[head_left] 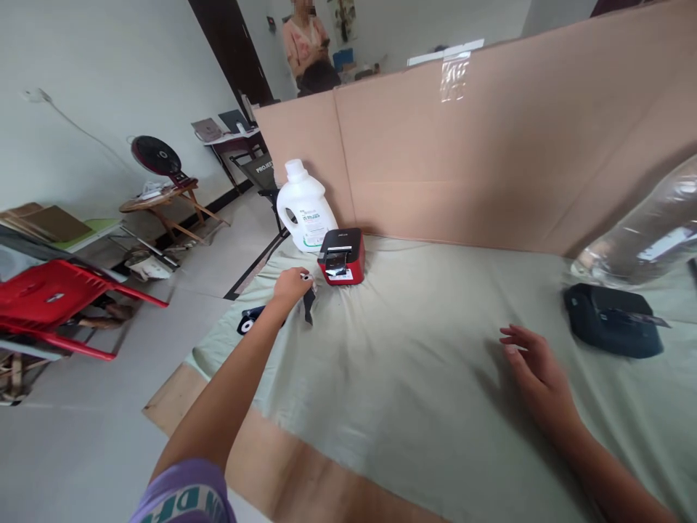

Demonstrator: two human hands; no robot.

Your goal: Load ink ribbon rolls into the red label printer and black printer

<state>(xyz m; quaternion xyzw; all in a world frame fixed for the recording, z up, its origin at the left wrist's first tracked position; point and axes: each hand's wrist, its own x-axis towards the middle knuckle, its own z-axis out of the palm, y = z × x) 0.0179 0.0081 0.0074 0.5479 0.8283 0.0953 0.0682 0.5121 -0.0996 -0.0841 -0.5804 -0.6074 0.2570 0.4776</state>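
Note:
My left hand (292,285) is closed at the far left of the cloth-covered table, gripping a small roll (306,278) with a pale core. A dark strip (308,305) hangs below it; my fingers hide part of the roll. Just right of that hand stands a red and black box-shaped printer (348,263) with a shiny dark piece at its front slot. Another dark roll with a white core (247,325) lies partly behind my left forearm. My right hand (536,367) hovers over the cloth with nothing in it, its fingers loosely bent and apart.
A white jug (308,207) stands behind the printer, against a tall cardboard screen (408,160). To the right are a black device (613,319) and a clear plastic-wrapped bundle (647,225). A red chair (54,298) and a fan (157,155) stand left. Beyond the screen is a person (306,47).

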